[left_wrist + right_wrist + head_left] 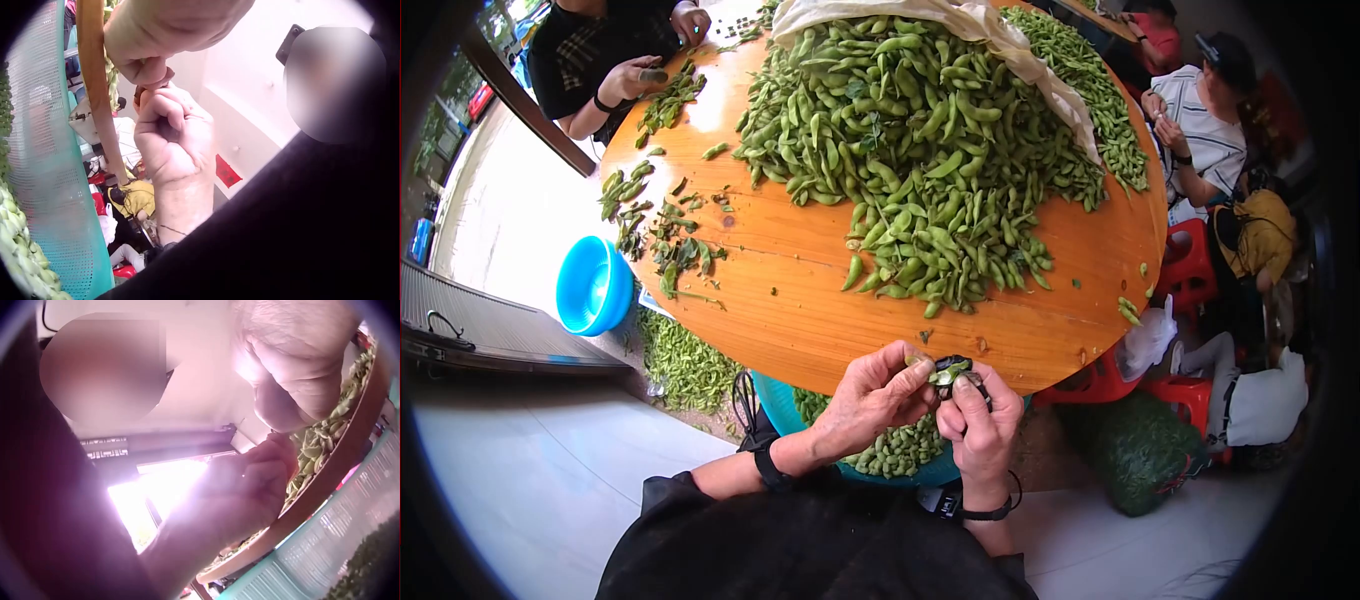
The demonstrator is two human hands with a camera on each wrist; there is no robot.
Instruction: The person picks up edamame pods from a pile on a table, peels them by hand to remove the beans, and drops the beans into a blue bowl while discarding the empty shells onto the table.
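Observation:
Both hands meet just off the table's near edge, over a teal basket [772,400]. My left hand [870,395] pinches one end of a green soybean pod [948,376]. The thumb and curled fingers of my right hand [980,425] grip its other side, where something black wraps the fingers. In the left wrist view, the right hand [175,134] shows curled fingers below the left hand [175,28]; the pod is mostly hidden there. Shelled green beans [900,450] lie in the basket beneath. A large heap of pods [920,160] covers the table's middle.
The round wooden table [800,330] curves in front of me, with leaf scraps [680,250] on its left. A blue basin [593,285] and more pods [685,365] are at floor level left. Other people sit around; red stools [1190,265] and a dark green sack [1135,450] stand right.

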